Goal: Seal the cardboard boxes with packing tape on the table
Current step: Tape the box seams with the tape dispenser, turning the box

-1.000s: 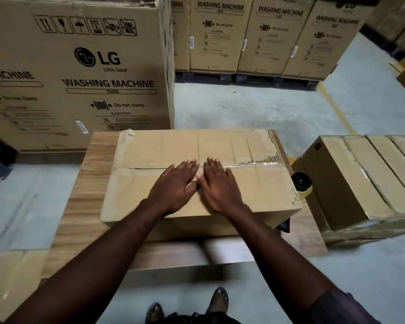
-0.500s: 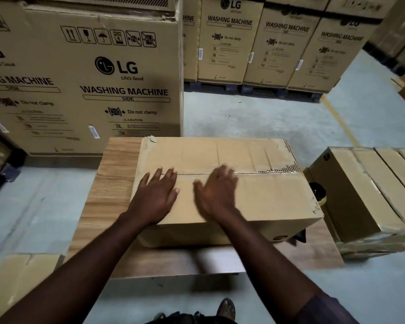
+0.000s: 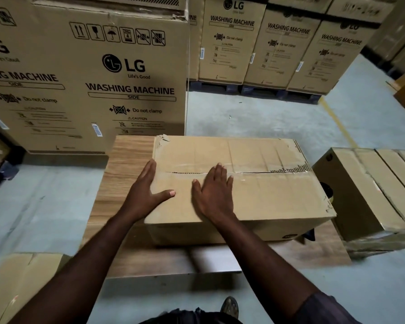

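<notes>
Pressing flat on the cardboard box (image 3: 267,202) at frame centre on the bench (image 3: 126,164), the right hand (image 3: 214,195) lies with fingers (image 3: 219,174) straight, reaching the seam. The left hand (image 3: 145,197), fingers wide, touches its left edge. Clear tape (image 3: 267,175) already spans the seam, so this box looks nearly sealed.

The left hand (image 3: 145,195), a second ago side by side with the right hand (image 3: 216,197) at the seam, has slid to the cardboard box's (image 3: 278,202) left end — fingers now along that edge, thumb splayed on top.
</notes>
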`<control>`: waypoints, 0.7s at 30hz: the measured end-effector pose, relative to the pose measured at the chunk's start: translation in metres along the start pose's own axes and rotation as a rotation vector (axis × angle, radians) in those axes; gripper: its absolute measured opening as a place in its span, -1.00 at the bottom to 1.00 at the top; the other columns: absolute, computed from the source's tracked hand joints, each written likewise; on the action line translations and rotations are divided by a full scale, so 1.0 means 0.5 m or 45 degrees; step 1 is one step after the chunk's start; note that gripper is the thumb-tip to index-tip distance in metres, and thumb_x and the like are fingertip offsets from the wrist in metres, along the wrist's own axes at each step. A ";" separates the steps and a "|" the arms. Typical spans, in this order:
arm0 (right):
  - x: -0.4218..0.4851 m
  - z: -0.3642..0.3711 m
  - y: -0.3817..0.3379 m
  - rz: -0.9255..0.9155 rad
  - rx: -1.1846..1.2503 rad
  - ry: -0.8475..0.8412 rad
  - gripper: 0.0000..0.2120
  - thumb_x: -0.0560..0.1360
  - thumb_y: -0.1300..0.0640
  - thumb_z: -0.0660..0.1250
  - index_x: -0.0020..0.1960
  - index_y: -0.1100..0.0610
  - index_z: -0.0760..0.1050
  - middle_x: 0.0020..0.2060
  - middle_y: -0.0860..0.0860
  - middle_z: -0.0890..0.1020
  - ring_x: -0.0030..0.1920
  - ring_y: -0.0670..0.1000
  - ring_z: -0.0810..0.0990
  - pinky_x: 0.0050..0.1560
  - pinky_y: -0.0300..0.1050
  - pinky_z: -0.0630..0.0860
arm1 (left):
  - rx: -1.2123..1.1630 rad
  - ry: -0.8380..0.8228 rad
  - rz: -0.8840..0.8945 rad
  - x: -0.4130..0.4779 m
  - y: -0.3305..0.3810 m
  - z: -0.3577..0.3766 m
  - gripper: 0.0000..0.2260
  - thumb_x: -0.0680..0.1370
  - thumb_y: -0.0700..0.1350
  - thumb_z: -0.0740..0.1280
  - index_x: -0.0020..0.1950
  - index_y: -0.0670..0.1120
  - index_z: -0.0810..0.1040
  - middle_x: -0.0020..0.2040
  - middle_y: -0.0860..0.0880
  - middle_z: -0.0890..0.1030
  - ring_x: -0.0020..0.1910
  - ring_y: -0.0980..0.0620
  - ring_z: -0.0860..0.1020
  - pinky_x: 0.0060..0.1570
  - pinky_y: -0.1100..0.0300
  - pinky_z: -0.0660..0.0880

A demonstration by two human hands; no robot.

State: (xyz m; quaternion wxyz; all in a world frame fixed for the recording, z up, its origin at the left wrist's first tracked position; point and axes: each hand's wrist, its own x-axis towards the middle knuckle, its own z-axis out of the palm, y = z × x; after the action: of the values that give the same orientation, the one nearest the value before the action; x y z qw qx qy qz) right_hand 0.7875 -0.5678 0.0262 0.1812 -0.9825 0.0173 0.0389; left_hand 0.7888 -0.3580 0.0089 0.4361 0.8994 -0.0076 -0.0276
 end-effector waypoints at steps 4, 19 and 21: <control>0.001 0.024 -0.070 -0.012 0.008 -0.044 -0.22 0.66 -0.19 0.00 0.61 0.37 -0.08 0.60 0.34 -0.10 0.62 0.26 -0.19 0.60 0.15 -0.21 | -0.425 -0.089 -0.139 -0.011 -0.015 0.009 0.05 0.43 0.16 0.53 0.64 0.12 -0.17 0.59 0.18 0.18 0.50 0.12 0.30 0.49 0.04 0.28; -0.011 0.066 -0.155 -0.432 0.002 -0.135 -0.23 0.62 -0.19 0.08 0.64 0.25 -0.03 0.63 0.20 -0.02 0.63 0.17 -0.11 0.61 0.16 -0.11 | -0.974 -0.114 -0.330 0.061 -0.072 0.024 -0.15 0.43 0.53 0.23 0.53 -0.02 0.39 0.49 0.01 0.44 0.48 0.07 0.37 0.55 -0.04 0.19; -0.009 0.070 -0.159 -0.431 -0.086 -0.174 -0.22 0.63 -0.22 0.00 0.64 0.25 -0.12 0.63 0.20 -0.14 0.63 0.17 -0.22 0.60 0.18 -0.15 | -0.925 -0.149 -0.359 0.098 -0.087 0.025 -0.08 0.38 0.57 0.23 0.55 0.00 0.35 0.52 0.03 0.40 0.50 0.09 0.34 0.55 -0.04 0.18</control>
State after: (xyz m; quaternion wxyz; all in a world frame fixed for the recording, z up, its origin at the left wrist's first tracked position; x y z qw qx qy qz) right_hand 0.7843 -0.4811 0.0221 0.1528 -0.9720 -0.1619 0.0749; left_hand 0.8364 -0.3429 -0.0351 0.7169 0.6756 0.1013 -0.1392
